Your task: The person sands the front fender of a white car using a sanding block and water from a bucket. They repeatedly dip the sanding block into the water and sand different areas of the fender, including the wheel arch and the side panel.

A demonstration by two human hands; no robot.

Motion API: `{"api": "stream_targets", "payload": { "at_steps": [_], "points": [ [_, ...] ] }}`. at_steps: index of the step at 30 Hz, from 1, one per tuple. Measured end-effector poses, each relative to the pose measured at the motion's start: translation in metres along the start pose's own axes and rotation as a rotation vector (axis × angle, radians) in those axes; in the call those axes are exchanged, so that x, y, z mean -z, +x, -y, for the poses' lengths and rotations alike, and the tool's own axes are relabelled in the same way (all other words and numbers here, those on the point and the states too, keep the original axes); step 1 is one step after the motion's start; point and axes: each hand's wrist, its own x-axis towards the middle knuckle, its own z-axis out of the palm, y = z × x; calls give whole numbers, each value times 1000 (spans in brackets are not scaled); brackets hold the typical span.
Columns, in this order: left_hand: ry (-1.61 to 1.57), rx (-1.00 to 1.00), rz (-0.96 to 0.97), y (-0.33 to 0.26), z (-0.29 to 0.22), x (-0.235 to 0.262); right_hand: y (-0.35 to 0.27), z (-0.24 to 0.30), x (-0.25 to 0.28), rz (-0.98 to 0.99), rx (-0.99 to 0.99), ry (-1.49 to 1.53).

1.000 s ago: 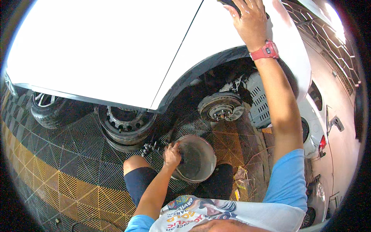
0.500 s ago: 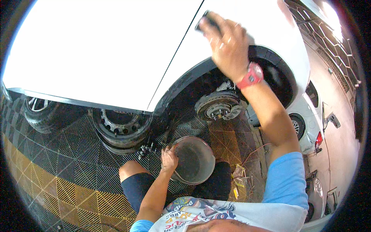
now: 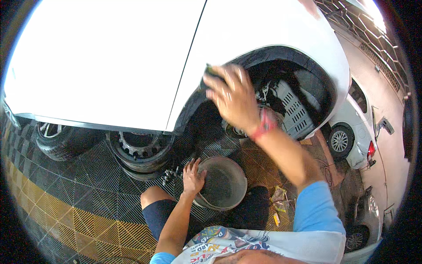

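Note:
My right hand (image 3: 233,99) is raised at the front edge of the wheel arch (image 3: 281,52) of a white car (image 3: 118,61). Its fingers are closed around a small dark pad (image 3: 210,72); motion blurs both, and the pad's exact kind is unclear. A red watch circles that wrist. Low in the middle, my left hand (image 3: 192,178) lies against the left rim of a grey bucket (image 3: 241,169), its fingers stretched out and apart. The bucket stands between my knees, with dark contents inside.
The wheel hub (image 3: 233,128) is bare under the arch, partly behind my right arm. A steel wheel (image 3: 141,152) and a tyre (image 3: 66,140) lie left, beside a cluster of small metal parts (image 3: 169,176). A plastic packet (image 3: 279,198) lies right of my knee. Another white car (image 3: 351,127) stands beyond.
My right hand has swept down and left with the dark pad, from the panel above the arch to its front edge. My left hand's fingers have straightened at the bucket rim.

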Motion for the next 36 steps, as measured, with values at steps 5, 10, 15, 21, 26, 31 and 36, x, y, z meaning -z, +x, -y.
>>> {"api": "stream_targets", "payload": {
  "at_steps": [5, 10, 15, 21, 26, 31, 36],
  "points": [
    [-1084, 383, 350, 16, -16, 6, -211, 55, -61, 222, -635, 385],
    [-1278, 571, 526, -1, -13, -3, -316, 126, -119, 222, -790, 427],
    [-863, 546, 362, -3, -34, 2, -322, 122, -118, -217, -1584, 1418],
    [-1260, 766, 240, -11, -61, -6, -421, 121, -198, 141, -2290, 1479],
    [-1312, 804, 232, -18, -69, -14, -481, 138, -242, -100, -2527, 1596],
    [-1236, 988, 160, -21, -68, -3, -445, 114, -218, -179, -2647, 1595],
    [-1282, 1174, 112, -22, -99, 14, -362, 76, -121, 295, -2331, 1636]
  ]
}}
